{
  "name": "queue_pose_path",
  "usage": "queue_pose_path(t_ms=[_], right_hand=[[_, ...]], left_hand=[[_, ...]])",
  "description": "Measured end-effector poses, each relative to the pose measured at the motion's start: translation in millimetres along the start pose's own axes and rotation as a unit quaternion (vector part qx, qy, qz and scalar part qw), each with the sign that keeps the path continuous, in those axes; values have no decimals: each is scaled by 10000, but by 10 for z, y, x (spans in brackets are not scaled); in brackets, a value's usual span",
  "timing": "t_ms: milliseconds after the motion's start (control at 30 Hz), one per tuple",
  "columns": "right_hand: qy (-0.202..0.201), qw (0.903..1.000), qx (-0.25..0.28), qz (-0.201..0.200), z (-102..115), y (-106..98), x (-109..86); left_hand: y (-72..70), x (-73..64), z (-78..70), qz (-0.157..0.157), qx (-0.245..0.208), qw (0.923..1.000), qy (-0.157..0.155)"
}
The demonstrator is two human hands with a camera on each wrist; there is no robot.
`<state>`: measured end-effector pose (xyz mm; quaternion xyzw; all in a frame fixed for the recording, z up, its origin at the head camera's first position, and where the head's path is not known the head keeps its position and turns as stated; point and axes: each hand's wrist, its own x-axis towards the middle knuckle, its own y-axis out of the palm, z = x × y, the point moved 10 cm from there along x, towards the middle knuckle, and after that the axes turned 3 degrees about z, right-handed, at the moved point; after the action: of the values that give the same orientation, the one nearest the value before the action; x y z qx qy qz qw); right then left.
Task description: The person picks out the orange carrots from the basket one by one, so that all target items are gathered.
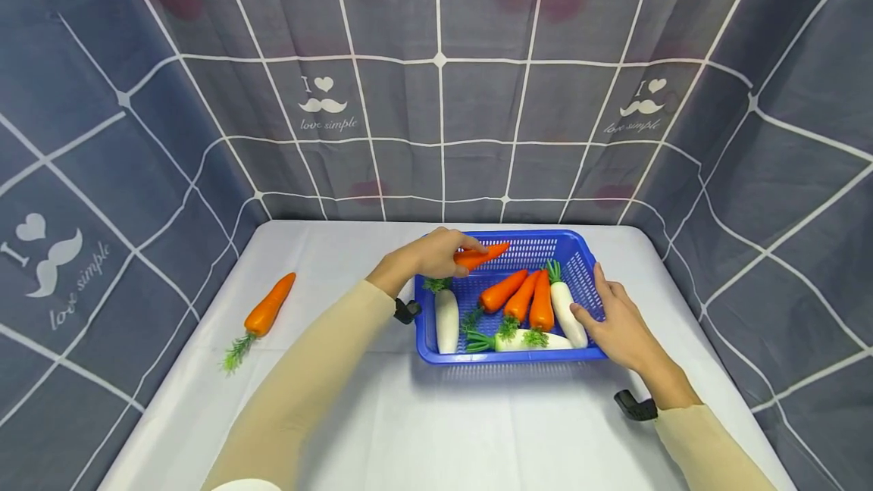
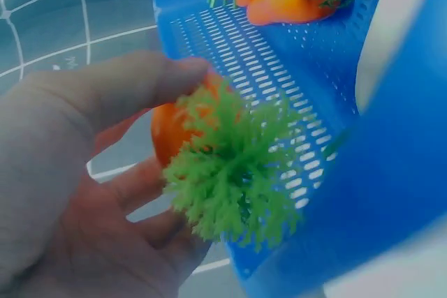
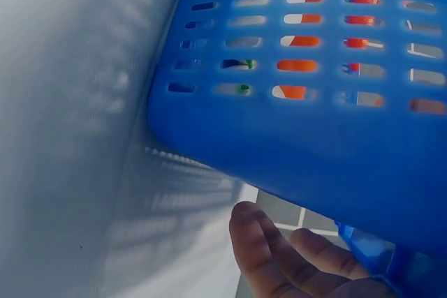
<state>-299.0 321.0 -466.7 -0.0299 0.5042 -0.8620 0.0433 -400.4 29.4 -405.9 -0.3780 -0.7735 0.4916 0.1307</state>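
An orange carrot (image 1: 492, 253) is pinched between the thumb and fingers of my left hand (image 1: 439, 250), above the back left of a blue plastic basket (image 1: 431, 353). Its green leafy top (image 2: 234, 165) faces the camera in the left wrist view. Inside the basket lie three more carrots (image 1: 501, 291) and three white radishes (image 1: 446, 320). My right hand (image 1: 621, 324) grips the basket's right side, thumb over the rim and fingers outside. In the right wrist view its fingers (image 3: 255, 246) show beside the rim; the thumb's contact is hidden.
Another carrot (image 1: 269, 311) lies on the white-covered table (image 1: 464, 430), left of the left forearm. Grey gridded curtains (image 1: 409, 104) close off the back and both sides. The basket stands near the table's back edge.
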Motion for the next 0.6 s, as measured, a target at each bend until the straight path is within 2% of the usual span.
queue_pose_path(t_ms=[300,600], right_hand=[[415,9991,78,-12,-50,9,-4],[412,9991,69,-4,-44,6,-8]], left_hand=[[-265,-416,154,-934,-565,9939,-144],[-423,-919,336,-1937,-683,9776,-465]])
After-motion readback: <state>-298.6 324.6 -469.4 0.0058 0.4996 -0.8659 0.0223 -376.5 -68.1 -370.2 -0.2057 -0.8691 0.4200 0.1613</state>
